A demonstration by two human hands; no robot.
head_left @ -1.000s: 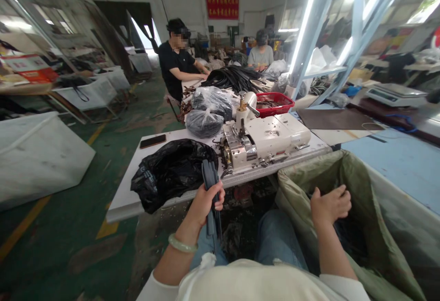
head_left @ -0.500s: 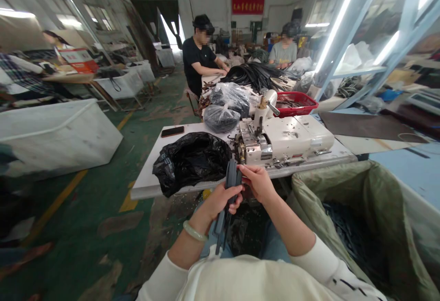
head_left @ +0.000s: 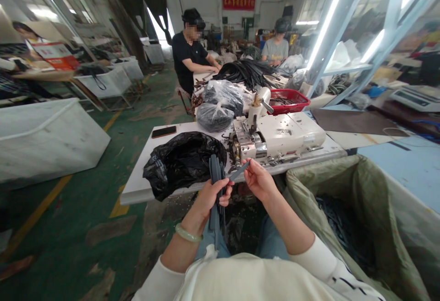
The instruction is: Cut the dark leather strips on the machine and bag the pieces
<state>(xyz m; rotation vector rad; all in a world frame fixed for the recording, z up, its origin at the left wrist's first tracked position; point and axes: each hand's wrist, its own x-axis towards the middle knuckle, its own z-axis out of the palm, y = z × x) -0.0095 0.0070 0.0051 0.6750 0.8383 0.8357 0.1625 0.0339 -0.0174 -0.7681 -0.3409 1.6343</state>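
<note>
A bundle of dark grey strips (head_left: 215,172) is wrapped in the closed fingers of my left hand (head_left: 213,195), its lower ends hanging toward my lap. One grey strip (head_left: 239,171) slants away from the bundle. Its far end is pinched between the fingertips of my right hand (head_left: 259,179), while the near end meets my left thumb. Just beyond my hands stands a cream-coloured machine (head_left: 278,136) with a metal head, on a white table (head_left: 137,172). Left of the machine lies an open black plastic bag (head_left: 182,158), close behind the bundle.
A phone (head_left: 164,131) lies on the table's left part. Clear bags of dark material (head_left: 216,117) and a red basket (head_left: 288,100) sit behind. A green cloth-lined bin (head_left: 295,181) stands at my right, a white tub (head_left: 51,131) at far left. Two people (head_left: 189,53) work across.
My right hand has drawn one strip away from the bundle to the right. My left hand with the bundle has shifted slightly left. The whole view has turned a little rightward.
</note>
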